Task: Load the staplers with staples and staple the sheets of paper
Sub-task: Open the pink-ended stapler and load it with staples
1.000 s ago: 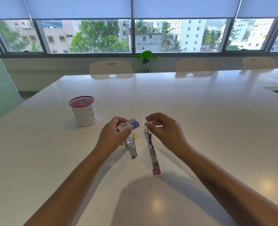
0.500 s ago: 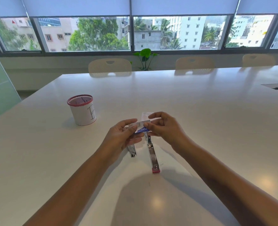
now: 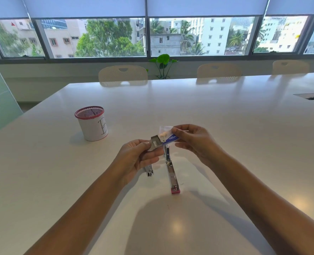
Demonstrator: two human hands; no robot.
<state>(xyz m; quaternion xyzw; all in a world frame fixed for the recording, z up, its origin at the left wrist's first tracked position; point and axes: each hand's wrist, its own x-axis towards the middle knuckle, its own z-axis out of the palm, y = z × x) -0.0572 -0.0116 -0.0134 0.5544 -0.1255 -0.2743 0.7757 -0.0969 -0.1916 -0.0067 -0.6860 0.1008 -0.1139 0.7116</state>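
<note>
A small blue and white staple box (image 3: 170, 139) hangs above the white table (image 3: 226, 135), gripped at its right end by my right hand (image 3: 193, 142). Its grey inner tray (image 3: 156, 142) is slid out to the left, pinched by my left hand (image 3: 139, 159). Below the hands, a long metal stapler (image 3: 171, 172) with a pink end lies opened flat on the table. A second, smaller stapler (image 3: 149, 170) lies to its left, mostly hidden under my left hand. A small white sheet of paper (image 3: 164, 128) shows just behind the box.
A white cup with a red mesh rim (image 3: 91, 124) stands at the left of the table. Three pale chairs (image 3: 123, 75) line the far edge, with a potted plant (image 3: 163, 63) under the windows. A cable slot (image 3: 312, 96) sits at the far right.
My hands came together on the staple box. The right hand took hold of its right end, and the grey tray has been drawn out to the left by the left hand.
</note>
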